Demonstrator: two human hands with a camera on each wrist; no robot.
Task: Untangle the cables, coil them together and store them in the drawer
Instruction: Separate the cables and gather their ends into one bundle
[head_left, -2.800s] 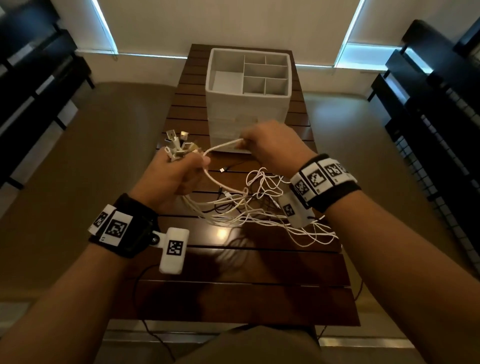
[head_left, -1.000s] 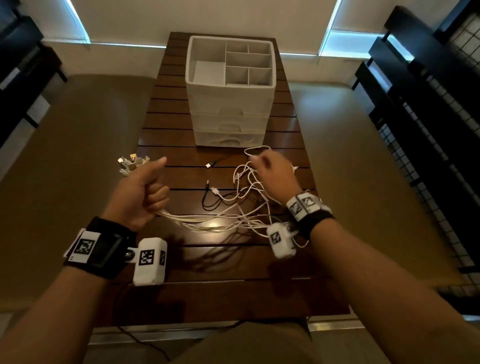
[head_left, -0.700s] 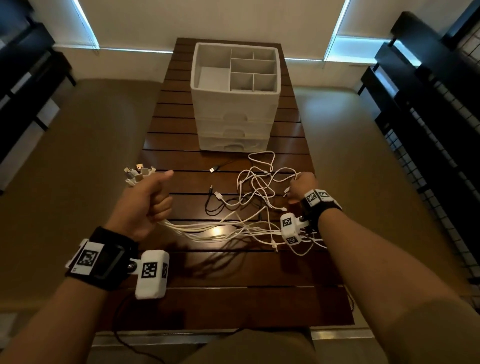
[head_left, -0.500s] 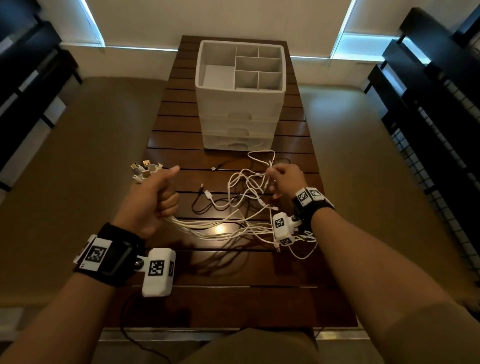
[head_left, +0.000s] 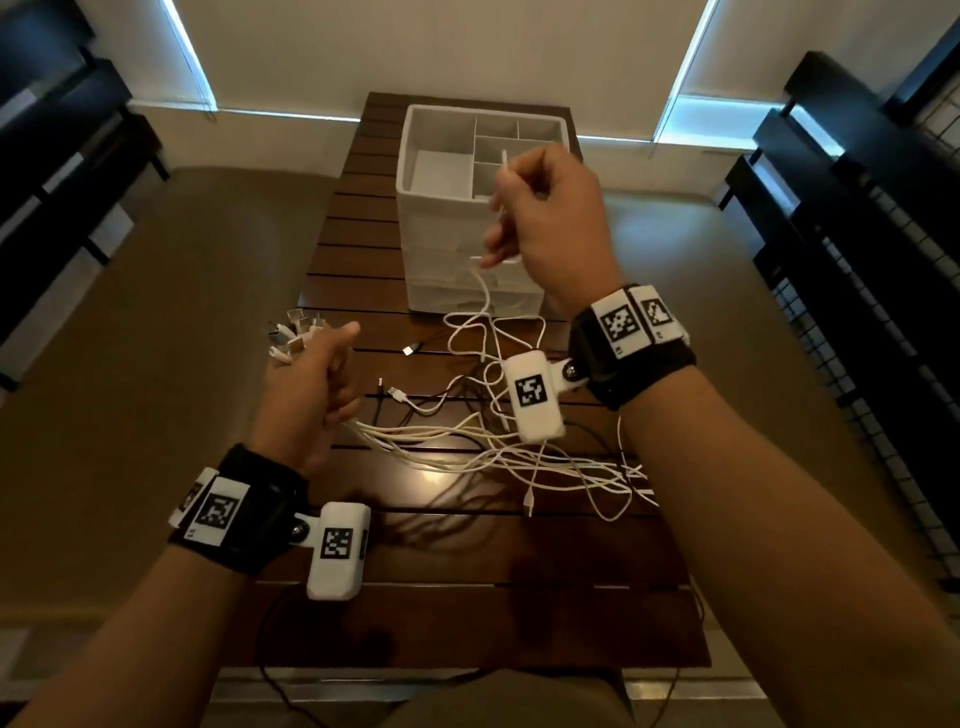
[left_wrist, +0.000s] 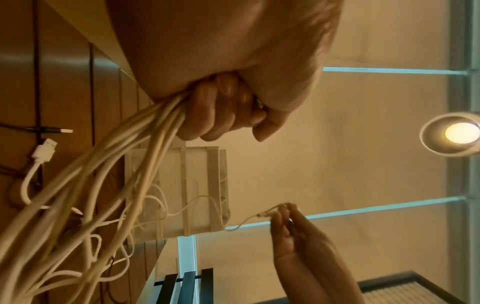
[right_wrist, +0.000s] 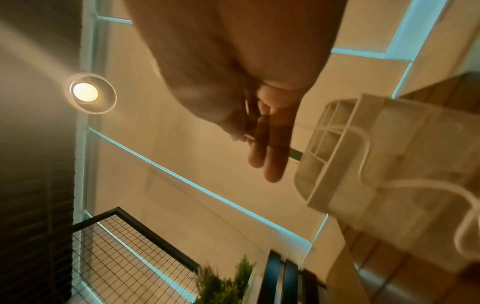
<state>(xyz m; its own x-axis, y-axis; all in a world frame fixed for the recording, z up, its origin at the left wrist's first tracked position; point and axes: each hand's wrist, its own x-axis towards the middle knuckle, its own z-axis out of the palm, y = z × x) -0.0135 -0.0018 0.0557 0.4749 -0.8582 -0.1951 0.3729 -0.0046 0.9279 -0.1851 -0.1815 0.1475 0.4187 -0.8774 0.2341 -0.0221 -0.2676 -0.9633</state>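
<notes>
My left hand (head_left: 311, 384) (left_wrist: 221, 109) grips a bundle of white cables (head_left: 441, 441) (left_wrist: 109, 164) in a fist above the table's left side. Their plug ends (head_left: 293, 332) stick out past the thumb. The cables trail right in a tangled pile (head_left: 545, 467) on the table. My right hand (head_left: 540, 218) (right_wrist: 259, 131) is raised in front of the white drawer unit (head_left: 452, 234) (left_wrist: 182, 189) (right_wrist: 389, 164) and pinches one thin white cable (head_left: 483, 296) (left_wrist: 249, 218) near its end. That cable hangs down to the pile.
A black cable (head_left: 431, 395) with a loose plug lies among the white ones on the dark slatted table (head_left: 467, 597). The drawer unit's open top has divided compartments (head_left: 498, 150). Dark benches (head_left: 857, 218) flank both sides. A plant (right_wrist: 228, 283) stands by a wire rack.
My right hand rose from the tangle on the table to in front of the drawer unit, lifting one thin white cable end. The left hand kept its grip on the bundle.
</notes>
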